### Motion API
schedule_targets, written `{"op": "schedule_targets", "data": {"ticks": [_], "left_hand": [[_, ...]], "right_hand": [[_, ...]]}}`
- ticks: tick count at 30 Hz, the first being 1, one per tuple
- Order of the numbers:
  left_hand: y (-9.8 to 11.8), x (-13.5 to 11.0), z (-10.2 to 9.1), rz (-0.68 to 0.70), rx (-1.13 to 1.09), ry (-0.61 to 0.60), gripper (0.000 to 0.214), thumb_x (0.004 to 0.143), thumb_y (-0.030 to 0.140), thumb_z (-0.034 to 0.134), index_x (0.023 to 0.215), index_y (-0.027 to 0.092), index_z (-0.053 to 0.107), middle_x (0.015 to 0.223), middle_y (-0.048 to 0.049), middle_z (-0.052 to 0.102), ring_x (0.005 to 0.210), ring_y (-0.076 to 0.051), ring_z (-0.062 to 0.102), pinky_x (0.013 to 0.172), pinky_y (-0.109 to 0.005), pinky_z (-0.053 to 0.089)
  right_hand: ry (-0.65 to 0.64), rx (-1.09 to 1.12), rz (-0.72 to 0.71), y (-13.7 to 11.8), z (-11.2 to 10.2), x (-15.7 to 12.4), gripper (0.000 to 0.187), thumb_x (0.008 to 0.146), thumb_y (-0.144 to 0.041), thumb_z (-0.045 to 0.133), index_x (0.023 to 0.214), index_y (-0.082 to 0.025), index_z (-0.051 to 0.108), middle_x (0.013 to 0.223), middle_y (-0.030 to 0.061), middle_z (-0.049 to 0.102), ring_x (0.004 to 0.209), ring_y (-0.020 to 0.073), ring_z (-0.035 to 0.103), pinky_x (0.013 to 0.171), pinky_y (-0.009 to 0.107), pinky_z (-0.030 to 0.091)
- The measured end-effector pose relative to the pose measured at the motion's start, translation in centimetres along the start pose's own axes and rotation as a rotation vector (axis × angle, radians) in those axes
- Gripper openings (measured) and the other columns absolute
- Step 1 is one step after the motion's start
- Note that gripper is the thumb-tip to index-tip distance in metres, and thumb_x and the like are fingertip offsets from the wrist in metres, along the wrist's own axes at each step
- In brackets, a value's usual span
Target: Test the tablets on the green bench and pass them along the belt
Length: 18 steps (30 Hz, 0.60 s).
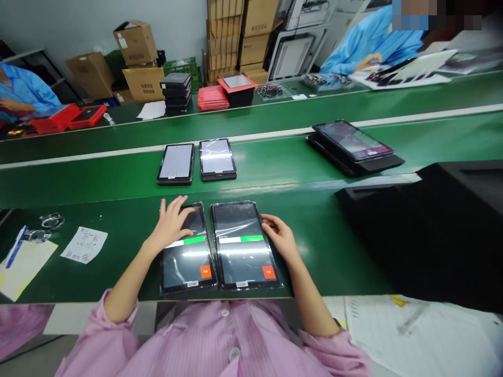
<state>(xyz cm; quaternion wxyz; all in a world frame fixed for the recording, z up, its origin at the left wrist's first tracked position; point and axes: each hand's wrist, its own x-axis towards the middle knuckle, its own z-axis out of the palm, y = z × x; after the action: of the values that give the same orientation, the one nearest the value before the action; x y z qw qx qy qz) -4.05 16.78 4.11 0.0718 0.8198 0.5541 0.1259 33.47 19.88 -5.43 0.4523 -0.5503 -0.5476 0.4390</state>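
Along the near edge of the green table (334, 262), just beyond the wearer's pink shirt (204, 340), a left tablet (184, 267) and a right tablet (245, 259) are lying side by side, each showing a green bar and, lower down, an orange-red square. The left hand (171, 224) is covering part of the left tablet's upper half, its grip spreading wide and holding nothing; whether its fingertips are touching the glass, I cannot tell. The right hand (282, 240) is resting at the right tablet's outer edge, its grip curling loosely; I cannot tell whether it is pinching that edge. Off to the left, a handwritten note (84, 244) is lying near a yellowish sheet (31, 267), which a blue pen (16, 248) is overlapping. A large black piece (444, 230) is occupying the right side.

Further back, one lit tablet (176, 161) and another lit tablet (217, 156) are lying close together, while a glossy tablet (353, 140) is resting on a dark case (379, 166) to the right. Beyond these, a dark stack (176, 94) and red cases (212, 98) are standing near a co-worker's blue sleeve (346, 50), and cardboard boxes (226, 42) are rising behind.
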Motion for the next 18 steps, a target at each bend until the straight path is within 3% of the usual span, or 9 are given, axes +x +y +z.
{"op": "schedule_targets", "data": {"ticks": [4,6,8,10,12,13,15,16,18], "left_hand": [[-3.5,-5.4,2.3,-0.365,-0.414,0.545,0.033,0.088,0.043,0.066,0.113,0.022,0.063,0.138,-0.0143,0.057,0.133,-0.031,0.050,0.113,-0.054,0.036],[-5.9,-6.9,3.2,-0.601,-0.758,0.822,0.030,0.086,0.044,0.066,0.101,0.019,0.064,0.101,-0.0091,0.069,0.098,-0.022,0.067,0.091,-0.040,0.053],[-7.8,-7.5,3.6,-0.757,-1.013,1.025,0.030,0.082,0.046,0.067,0.092,0.019,0.060,0.061,0.0048,0.053,0.054,-0.011,0.054,0.060,-0.025,0.049],[-8.8,-7.5,3.4,-0.801,-1.103,1.126,0.032,0.082,0.051,0.062,0.086,0.020,0.055,0.046,0.0126,0.027,0.038,-0.007,0.024,0.043,-0.019,0.031],[-8.8,-7.3,3.0,-0.777,-1.078,1.103,0.039,0.085,0.060,0.050,0.082,0.021,0.054,0.045,0.0122,0.019,0.039,-0.009,0.015,0.041,-0.020,0.024],[-8.3,-7.4,2.7,-0.740,-1.032,1.026,0.044,0.086,0.063,0.047,0.082,0.021,0.056,0.046,0.0104,0.025,0.040,-0.010,0.021,0.043,-0.022,0.029],[-6.8,-7.8,2.0,-0.584,-0.847,0.721,0.047,0.083,0.065,0.052,0.089,0.020,0.063,0.061,0.0017,0.051,0.056,-0.015,0.050,0.060,-0.028,0.048],[-5.8,-8.3,1.7,-0.477,-0.715,0.524,0.047,0.080,0.063,0.059,0.098,0.020,0.065,0.081,-0.0047,0.062,0.078,-0.020,0.061,0.077,-0.035,0.053],[-3.8,-9.9,1.1,-0.279,-0.476,0.177,0.056,0.076,0.055,0.069,0.121,0.024,0.062,0.130,-0.0130,0.056,0.125,-0.033,0.052,0.107,-0.050,0.042]], "right_hand": [[0.023,-0.008,-0.011,-0.1,0.2,-0.2,0.040,0.077,-0.047,0.069,0.108,-0.021,0.071,0.092,0.0071,0.070,0.085,0.0226,0.065,0.079,0.037,0.055],[0.025,-0.009,-0.009,-0.1,0.2,-0.2,0.040,0.076,-0.046,0.069,0.107,-0.021,0.071,0.090,0.0064,0.070,0.083,0.0221,0.065,0.077,0.036,0.054],[0.019,-0.008,0.000,-0.1,0.3,0.0,0.039,0.076,-0.045,0.070,0.107,-0.022,0.071,0.088,0.0056,0.069,0.082,0.0215,0.064,0.076,0.035,0.054],[0.033,0.008,0.008,-0.4,0.2,0.1,0.039,0.077,-0.046,0.069,0.109,-0.022,0.070,0.088,0.0055,0.068,0.082,0.0218,0.064,0.076,0.036,0.055],[0.090,0.012,-0.013,-1.1,0.1,-0.1,0.038,0.082,-0.049,0.065,0.110,-0.023,0.070,0.092,0.0069,0.068,0.086,0.0236,0.064,0.078,0.038,0.056],[0.117,-0.017,-0.049,-1.6,0.0,-0.5,0.037,0.085,-0.051,0.061,0.108,-0.024,0.071,0.096,0.0081,0.068,0.091,0.0250,0.064,0.081,0.041,0.055],[0.087,-0.160,-0.182,-3.0,-0.1,-1.9,0.035,0.092,-0.051,0.053,0.101,-0.026,0.075,0.106,0.0101,0.067,0.103,0.0281,0.061,0.091,0.046,0.052],[0.014,-0.257,-0.272,-3.8,-0.2,-3.0,0.035,0.093,-0.051,0.051,0.098,-0.028,0.078,0.113,0.0103,0.067,0.110,0.0297,0.058,0.097,0.049,0.048],[-0.210,-0.435,-0.461,-5.1,0.1,-5.5,0.031,0.093,-0.051,0.055,0.096,-0.033,0.080,0.127,0.0080,0.064,0.121,0.0329,0.052,0.107,0.055,0.039]]}}
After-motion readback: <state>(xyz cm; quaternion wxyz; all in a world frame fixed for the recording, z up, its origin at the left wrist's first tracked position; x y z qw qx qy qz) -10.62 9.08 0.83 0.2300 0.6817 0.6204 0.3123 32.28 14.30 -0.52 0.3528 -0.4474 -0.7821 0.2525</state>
